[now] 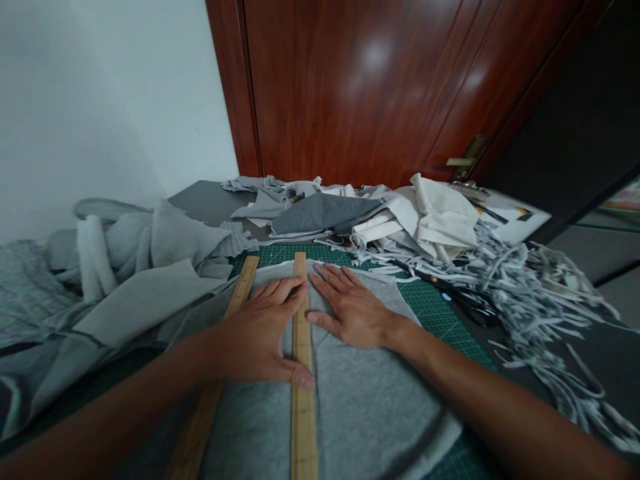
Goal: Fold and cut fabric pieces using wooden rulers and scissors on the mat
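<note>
A grey piece of fabric (367, 400) lies spread in front of me, with a wooden ruler (303, 340) running lengthwise over it. My left hand (265, 327) rests across that ruler, fingers stretched and the thumb on the wood lower down. To its right, my right hand (353, 307) lies flat on the fabric with fingers spread, its thumb tip close to the ruler's edge. A second wooden ruler (200, 420) lies farther left, partly hidden under my left hand and forearm.
A green cutting mat (440, 320) shows beneath the fabric. Grey cloth pieces (145, 300) are heaped at left, and more fabric (325, 213) is piled at the back. Black-handled scissors (470, 300) lie at right beside tangled fabric strips (540, 313). A wooden door (350, 93) stands behind.
</note>
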Tool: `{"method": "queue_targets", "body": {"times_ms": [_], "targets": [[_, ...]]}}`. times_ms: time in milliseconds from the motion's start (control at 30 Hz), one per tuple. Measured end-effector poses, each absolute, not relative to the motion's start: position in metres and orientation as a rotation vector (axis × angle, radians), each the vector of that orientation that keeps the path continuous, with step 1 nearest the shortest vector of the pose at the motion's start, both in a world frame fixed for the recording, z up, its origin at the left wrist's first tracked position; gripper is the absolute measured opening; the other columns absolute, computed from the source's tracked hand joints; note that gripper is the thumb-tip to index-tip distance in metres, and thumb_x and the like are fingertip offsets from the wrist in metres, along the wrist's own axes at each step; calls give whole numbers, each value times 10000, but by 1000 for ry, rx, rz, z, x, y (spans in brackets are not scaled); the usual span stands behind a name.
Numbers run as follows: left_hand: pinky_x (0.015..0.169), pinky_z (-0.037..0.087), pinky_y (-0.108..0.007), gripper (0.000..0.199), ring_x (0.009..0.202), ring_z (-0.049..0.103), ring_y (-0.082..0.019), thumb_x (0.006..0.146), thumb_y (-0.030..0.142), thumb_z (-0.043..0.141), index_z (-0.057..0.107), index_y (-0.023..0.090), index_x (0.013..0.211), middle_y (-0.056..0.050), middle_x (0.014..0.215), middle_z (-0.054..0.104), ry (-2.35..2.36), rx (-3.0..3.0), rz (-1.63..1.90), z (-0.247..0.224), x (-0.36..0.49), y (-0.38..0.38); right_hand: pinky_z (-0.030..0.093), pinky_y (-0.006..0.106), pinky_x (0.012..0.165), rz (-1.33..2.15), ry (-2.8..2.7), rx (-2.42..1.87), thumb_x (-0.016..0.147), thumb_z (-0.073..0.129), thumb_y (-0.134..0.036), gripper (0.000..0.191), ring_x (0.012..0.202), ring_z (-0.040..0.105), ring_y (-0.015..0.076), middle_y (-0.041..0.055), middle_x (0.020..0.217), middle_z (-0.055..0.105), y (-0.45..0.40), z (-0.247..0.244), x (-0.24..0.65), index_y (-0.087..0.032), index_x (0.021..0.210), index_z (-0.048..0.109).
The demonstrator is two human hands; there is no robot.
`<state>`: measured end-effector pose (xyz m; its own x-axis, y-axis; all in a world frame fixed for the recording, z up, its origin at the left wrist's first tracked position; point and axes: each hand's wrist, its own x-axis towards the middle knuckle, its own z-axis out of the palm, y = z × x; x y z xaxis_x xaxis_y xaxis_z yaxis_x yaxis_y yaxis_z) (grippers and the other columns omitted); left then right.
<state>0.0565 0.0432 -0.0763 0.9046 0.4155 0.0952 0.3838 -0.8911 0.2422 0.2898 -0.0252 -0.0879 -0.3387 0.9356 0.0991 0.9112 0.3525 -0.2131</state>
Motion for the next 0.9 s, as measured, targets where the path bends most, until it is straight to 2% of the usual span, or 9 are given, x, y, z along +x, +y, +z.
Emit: {"method": "queue_targets", "body": {"times_ms": [133, 267, 333, 367, 433, 500, 600, 733, 900], "targets": [[1265, 304, -629, 1444, 1564, 305, -473, 583, 882, 813, 296, 69, 1658, -309, 1686, 312, 614, 2847, 191, -77, 58, 39, 80, 599, 1327, 189, -2454, -1644, 1030, 430, -770, 1002, 1654, 113, 392, 272, 1763, 203, -24, -90, 293, -31, 1685, 262], [1277, 287, -609, 1527, 1570, 283, -482, 543, 885, 830, 254, 18, 1659, -328, 1694, 275, 626, 2853, 130, -77, 59, 37, 90, 655, 1306, 208, -2459, -1639, 1004, 535, -741, 1015, 1645, 124, 431, 297, 1758, 208, -30, -85, 292, -21, 1673, 282], [1279, 281, -595, 1537, 1569, 284, -478, 545, 878, 835, 237, 4, 1659, -331, 1689, 278, 630, 2873, 123, -76, 59, 36, 199, 694, 1267, 175, -2399, -1583, 1002, 638, -608, 849, 1598, 262, 451, 303, 1704, 340, -44, -79, 286, -35, 1595, 434], [1281, 278, -586, 1532, 1569, 284, -473, 552, 877, 831, 233, 1, 1658, -328, 1689, 279, 636, 2881, 119, -76, 60, 36, 295, 677, 1232, 150, -2358, -1519, 1008, 659, -495, 663, 1529, 387, 435, 286, 1620, 470, -55, -75, 281, -55, 1493, 552], [1276, 282, -588, 1521, 1569, 282, -474, 556, 889, 810, 240, 5, 1655, -320, 1692, 275, 650, 2885, 101, -75, 60, 35, 515, 527, 1064, 193, -2295, -1335, 1031, 582, -273, 232, 1190, 644, 324, 178, 1204, 722, -83, -70, 268, -124, 1140, 724], [1266, 295, -598, 1484, 1568, 279, -480, 578, 890, 785, 252, 14, 1652, -314, 1699, 268, 662, 2875, 86, -74, 61, 33, 582, 395, 899, 378, -2304, -1186, 1045, 555, -230, 203, 918, 676, 235, 74, 908, 714, -114, -70, 254, -174, 939, 719], [1272, 289, -579, 1412, 1576, 275, -463, 644, 816, 804, 241, 5, 1653, -312, 1708, 258, 675, 2858, 118, -70, 60, 30, 584, 317, 767, 426, -2337, -1110, 1044, 617, -244, 178, 866, 684, 210, 52, 902, 733, -153, -82, 242, -194, 918, 731], [1263, 279, -621, 1459, 1562, 293, -495, 552, 824, 846, 284, 37, 1644, -319, 1695, 282, 647, 2836, 122, -70, 60, 32, 513, 291, 546, 471, -2343, -1215, 1090, 568, -304, 230, 645, 669, 171, 37, 798, 733, -182, -107, 243, -205, 1046, 770], [1245, 299, -646, 1420, 1552, 316, -498, 560, 843, 817, 306, 80, 1643, -311, 1682, 314, 606, 2842, 182, -75, 59, 37, 462, 289, 475, 499, -2304, -1271, 1049, 614, -414, 329, 524, 634, 160, 13, 639, 700, -191, -130, 242, -230, 823, 767]]}}
